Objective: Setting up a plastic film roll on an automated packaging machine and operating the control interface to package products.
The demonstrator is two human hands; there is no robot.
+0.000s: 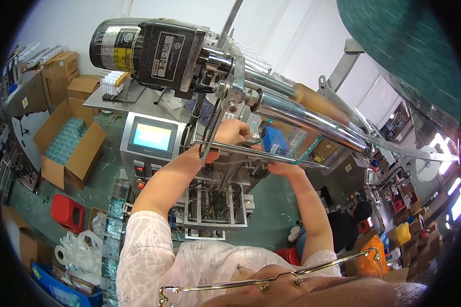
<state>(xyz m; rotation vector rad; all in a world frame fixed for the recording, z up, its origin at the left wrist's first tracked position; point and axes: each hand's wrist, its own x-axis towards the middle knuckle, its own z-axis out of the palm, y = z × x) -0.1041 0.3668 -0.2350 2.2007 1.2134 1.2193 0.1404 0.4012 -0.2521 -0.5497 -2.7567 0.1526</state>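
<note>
1. Both hands are reached into the metal machine (214,224), in front of the torso.
2. Left hand (232,132) is placed behind the thin metal rod (302,163); its wrist is crossed by the rod. Fingers are curled, tips bunched; whether anything is pinched cannot be told.
3. Right hand (283,168) is held just below the same rod, near the blue box (275,139). Its fingers are partly hidden; spread or pressed together cannot be told.
4. Rod is set slantwise below the chrome roller (302,116), between roller and right hand.
5. Black motor (164,56) is mounted at upper left; lit screen (152,137) is seen below it.
6. At left, 1 cardboard box (89,158) is filled with teal packets (66,140); 1 red stool (68,212) is placed on the floor nearby.
7. Large green roll (420,46) is seen at upper right.
</note>
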